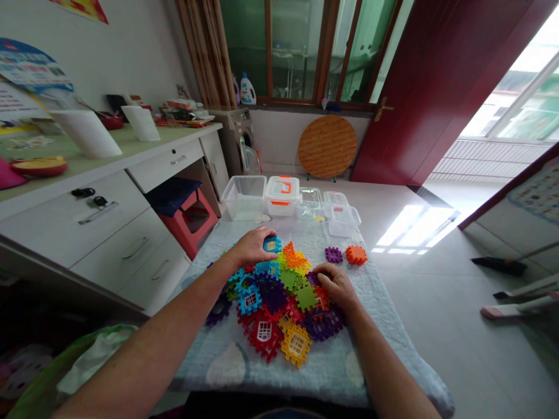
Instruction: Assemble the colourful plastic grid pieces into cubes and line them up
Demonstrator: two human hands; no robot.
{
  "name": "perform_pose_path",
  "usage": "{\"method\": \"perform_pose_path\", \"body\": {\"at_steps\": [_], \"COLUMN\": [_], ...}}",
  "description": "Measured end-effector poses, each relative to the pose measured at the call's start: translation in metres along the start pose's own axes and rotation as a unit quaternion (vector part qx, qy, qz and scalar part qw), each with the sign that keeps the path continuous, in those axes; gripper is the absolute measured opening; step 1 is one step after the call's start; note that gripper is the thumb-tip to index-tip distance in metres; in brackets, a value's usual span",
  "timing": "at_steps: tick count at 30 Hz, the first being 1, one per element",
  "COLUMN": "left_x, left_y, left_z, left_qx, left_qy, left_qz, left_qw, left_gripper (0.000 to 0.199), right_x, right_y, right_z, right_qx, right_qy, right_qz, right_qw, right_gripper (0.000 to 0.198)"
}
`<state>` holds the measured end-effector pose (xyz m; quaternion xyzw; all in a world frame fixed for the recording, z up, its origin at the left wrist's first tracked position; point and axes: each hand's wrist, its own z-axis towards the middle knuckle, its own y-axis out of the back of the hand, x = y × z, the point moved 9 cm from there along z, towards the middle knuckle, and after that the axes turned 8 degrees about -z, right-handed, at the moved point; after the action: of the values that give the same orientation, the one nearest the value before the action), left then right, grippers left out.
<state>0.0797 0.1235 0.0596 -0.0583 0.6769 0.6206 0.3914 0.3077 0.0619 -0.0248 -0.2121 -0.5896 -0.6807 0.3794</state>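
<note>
Many bright, toothed plastic pieces (273, 295) lie in a loose heap right in front of you on the cloth-covered desk (388, 355). Your left hand (254, 247) is at the far side of the heap, its grip closed, thumb and fingers, on a blue window piece (272, 244). Your right hand (337, 285) rests at the right side, fingertips on a purple piece (313, 279); whether its grip is clamped on that or only touching it, you cannot tell from here. Just beyond your left hand's piece, to its right, an orange piece (290, 256) stands up at a tilt. At the near edge you have a red window piece (264, 331) and, to its right, a yellow window piece (297, 344). Apart from the heap, on your right, a small purple block (333, 254) sits just beside an orange stack (356, 255). Along the far end you see an open clear bin (244, 199), a lidded box (283, 196) with orange latches, and smaller clear containers (345, 221) to the right.
</note>
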Motion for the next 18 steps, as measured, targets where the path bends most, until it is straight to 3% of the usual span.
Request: {"method": "perform_pose_path", "body": {"at_steps": [4, 7, 18], "left_x": [-0.023, -0.026, 0.023], "left_y": [-0.012, -0.016, 0.019], "left_z": [0.016, 0.016, -0.016], "left_qx": [-0.006, -0.004, -0.022], "left_qy": [-0.033, -0.034, 0.037], "left_qz": [-0.004, -0.003, 0.025], "left_qw": [0.999, 0.999, 0.999], "left_gripper": [0.054, 0.054, 0.055], "right_x": [-0.003, -0.002, 0.002], "right_y": [-0.001, -0.001, -0.001], "right_z": [0.0, 0.0, 0.0], "right_qx": [0.001, 0.0, 0.003], "right_qy": [-0.003, 0.01, 0.017], "right_qz": [0.004, 0.001, -0.012], "right_qw": [1.0, 1.0, 1.0], "right_gripper": [0.02, 0.02, 0.019]}}
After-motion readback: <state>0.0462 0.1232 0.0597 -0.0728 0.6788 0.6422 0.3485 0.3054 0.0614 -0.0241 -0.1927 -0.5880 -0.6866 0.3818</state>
